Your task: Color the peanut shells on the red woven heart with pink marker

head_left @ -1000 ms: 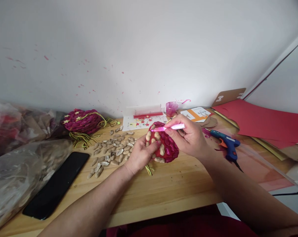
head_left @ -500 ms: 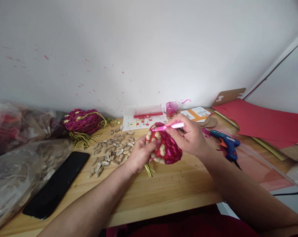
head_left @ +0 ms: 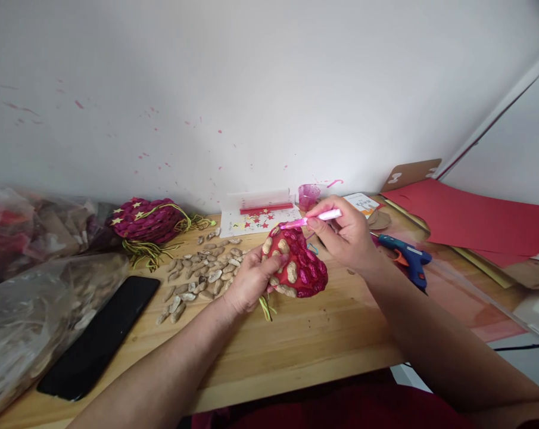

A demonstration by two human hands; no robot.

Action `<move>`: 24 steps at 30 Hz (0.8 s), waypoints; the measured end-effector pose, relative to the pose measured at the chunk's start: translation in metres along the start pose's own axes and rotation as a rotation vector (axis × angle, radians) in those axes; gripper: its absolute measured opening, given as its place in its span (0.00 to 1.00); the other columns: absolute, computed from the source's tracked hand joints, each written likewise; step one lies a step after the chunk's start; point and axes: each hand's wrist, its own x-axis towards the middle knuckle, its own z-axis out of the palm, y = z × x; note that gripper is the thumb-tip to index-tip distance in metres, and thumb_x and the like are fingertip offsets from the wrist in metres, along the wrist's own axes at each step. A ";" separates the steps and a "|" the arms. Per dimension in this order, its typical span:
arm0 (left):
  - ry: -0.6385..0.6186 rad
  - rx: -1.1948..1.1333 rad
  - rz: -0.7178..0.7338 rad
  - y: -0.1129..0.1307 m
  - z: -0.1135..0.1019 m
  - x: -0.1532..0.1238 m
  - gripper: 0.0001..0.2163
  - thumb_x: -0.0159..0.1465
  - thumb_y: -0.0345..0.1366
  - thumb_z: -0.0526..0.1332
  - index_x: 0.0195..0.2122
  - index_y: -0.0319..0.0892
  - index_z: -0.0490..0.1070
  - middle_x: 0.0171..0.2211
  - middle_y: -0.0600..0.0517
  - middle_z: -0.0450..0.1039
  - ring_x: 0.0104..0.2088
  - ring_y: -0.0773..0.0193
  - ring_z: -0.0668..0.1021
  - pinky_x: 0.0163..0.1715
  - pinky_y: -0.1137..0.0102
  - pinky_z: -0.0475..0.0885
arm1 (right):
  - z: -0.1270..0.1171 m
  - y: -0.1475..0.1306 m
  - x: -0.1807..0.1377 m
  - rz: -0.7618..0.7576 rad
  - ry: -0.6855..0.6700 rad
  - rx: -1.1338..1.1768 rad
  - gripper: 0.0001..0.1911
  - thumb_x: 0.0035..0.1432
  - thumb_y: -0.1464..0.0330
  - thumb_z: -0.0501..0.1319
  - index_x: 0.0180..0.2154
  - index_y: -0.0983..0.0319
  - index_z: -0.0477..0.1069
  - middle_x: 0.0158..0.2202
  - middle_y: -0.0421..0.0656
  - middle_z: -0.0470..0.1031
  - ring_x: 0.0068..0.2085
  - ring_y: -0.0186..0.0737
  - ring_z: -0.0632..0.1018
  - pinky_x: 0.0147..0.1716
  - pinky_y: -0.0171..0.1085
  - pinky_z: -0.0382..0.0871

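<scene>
My left hand (head_left: 250,281) grips a red heart-shaped craft piece (head_left: 296,262) covered with peanut shells, some painted magenta and some bare. It holds the piece tilted just above the wooden table (head_left: 296,339), and yellow-green strings hang below it. My right hand (head_left: 345,235) is closed on a pink brush pen (head_left: 311,219), whose tip touches the top edge of the piece. A pile of loose peanut shells (head_left: 202,277) lies just left of my left hand.
A finished magenta shell piece with gold stars (head_left: 146,219) lies at the back left. Plastic bags (head_left: 32,298) and a black phone (head_left: 102,333) fill the left side. A blue glue gun (head_left: 407,257), red paper sheets (head_left: 474,220), a pink cup (head_left: 309,195) and a star sticker sheet (head_left: 255,220) lie on the right and behind.
My right hand has lifted a little and shifted right with the pen, its tip now at the piece's top edge. My left hand has turned the piece slightly.
</scene>
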 end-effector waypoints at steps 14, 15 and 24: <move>-0.013 0.008 0.017 -0.003 -0.001 0.001 0.20 0.52 0.50 0.74 0.31 0.42 0.69 0.17 0.61 0.66 0.12 0.74 0.62 0.12 0.76 0.55 | 0.006 0.007 -0.003 0.066 -0.023 0.062 0.06 0.68 0.63 0.65 0.39 0.58 0.73 0.34 0.40 0.77 0.31 0.35 0.75 0.30 0.35 0.68; -0.010 0.010 0.018 -0.003 -0.001 0.001 0.20 0.52 0.50 0.74 0.31 0.42 0.69 0.17 0.61 0.66 0.12 0.74 0.61 0.12 0.76 0.55 | 0.006 0.007 -0.003 0.068 -0.018 0.053 0.06 0.68 0.64 0.65 0.39 0.58 0.73 0.34 0.40 0.77 0.31 0.36 0.75 0.30 0.35 0.68; 0.002 0.009 0.032 -0.003 -0.001 0.002 0.20 0.52 0.50 0.75 0.31 0.42 0.68 0.16 0.61 0.64 0.12 0.74 0.61 0.12 0.76 0.55 | 0.004 0.007 -0.002 0.052 -0.029 0.037 0.04 0.68 0.65 0.64 0.40 0.59 0.73 0.36 0.41 0.78 0.33 0.36 0.76 0.31 0.35 0.68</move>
